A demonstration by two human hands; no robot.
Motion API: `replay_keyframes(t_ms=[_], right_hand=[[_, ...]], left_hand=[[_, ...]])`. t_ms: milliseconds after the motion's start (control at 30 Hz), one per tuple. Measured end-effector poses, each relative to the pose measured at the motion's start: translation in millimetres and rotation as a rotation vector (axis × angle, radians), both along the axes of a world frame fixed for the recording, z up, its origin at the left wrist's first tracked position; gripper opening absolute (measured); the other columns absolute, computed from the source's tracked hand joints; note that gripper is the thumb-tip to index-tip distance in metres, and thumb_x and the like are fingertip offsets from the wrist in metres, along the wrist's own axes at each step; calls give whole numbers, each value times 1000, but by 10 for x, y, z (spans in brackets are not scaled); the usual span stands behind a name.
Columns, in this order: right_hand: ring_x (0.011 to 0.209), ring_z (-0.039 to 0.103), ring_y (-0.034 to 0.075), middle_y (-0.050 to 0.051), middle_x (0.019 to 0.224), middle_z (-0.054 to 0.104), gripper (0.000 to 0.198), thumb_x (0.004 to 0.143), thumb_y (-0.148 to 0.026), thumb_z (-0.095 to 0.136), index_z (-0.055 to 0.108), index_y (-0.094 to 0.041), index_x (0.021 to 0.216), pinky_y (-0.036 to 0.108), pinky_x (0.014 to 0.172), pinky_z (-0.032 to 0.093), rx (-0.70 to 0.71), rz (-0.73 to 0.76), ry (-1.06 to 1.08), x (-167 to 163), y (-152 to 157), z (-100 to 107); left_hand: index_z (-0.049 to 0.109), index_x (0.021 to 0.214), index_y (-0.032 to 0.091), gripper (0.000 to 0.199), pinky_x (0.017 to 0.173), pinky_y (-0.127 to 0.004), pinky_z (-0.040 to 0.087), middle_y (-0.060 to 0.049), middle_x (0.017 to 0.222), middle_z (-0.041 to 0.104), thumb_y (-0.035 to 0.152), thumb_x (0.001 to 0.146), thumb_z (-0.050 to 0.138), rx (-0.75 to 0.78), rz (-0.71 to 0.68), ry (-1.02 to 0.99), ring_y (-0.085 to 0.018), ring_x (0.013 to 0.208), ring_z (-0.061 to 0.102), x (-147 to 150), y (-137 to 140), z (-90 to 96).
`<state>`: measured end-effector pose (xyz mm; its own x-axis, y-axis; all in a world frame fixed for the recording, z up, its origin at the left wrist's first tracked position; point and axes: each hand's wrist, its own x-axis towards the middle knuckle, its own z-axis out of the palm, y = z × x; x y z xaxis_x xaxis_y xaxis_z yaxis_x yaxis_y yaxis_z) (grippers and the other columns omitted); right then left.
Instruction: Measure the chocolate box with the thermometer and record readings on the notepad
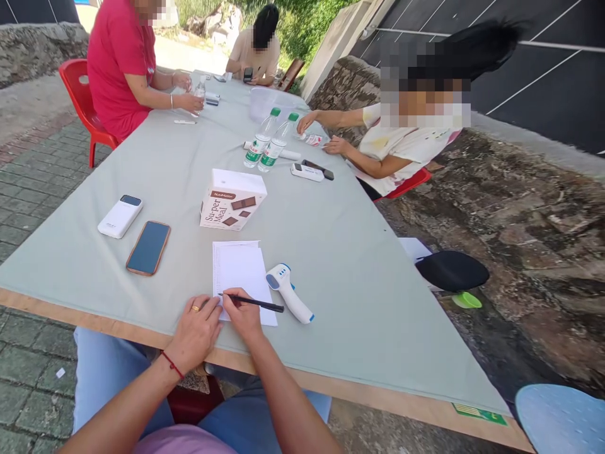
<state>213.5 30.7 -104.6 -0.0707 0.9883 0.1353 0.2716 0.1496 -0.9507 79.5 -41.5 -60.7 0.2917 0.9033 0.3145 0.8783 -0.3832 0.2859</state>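
R hand (242, 315): grip clasped rnd pen (258, 302), tip at paper (241, 268) below; L hand (196, 331) palm-down, unclenched, over paper's L edge.

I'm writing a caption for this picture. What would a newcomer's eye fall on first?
Probably the white cardboard box with brown print, standing on the grey-green table beyond the white paper sheets. Next might come the slim black pen in the right hand, over those sheets, and the white-and-blue plastic thermometer gun lying at their right edge. Farther back, two clear plastic bottles with green caps stand close together.
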Motion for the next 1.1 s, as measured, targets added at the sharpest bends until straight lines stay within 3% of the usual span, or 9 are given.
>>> replay_keyframes(t_ms=[1100], right_hand=[[60,55,16,0,65,65,14,75,-32,56,64,-22,71,31,63,49,20,10,-78,-3,-22,65]], left_hand=[[54,127,16,36,103,-48,40,-12,125,62,16,91,50,-25,-3,-43,-27,117,53,6,-9,-22]])
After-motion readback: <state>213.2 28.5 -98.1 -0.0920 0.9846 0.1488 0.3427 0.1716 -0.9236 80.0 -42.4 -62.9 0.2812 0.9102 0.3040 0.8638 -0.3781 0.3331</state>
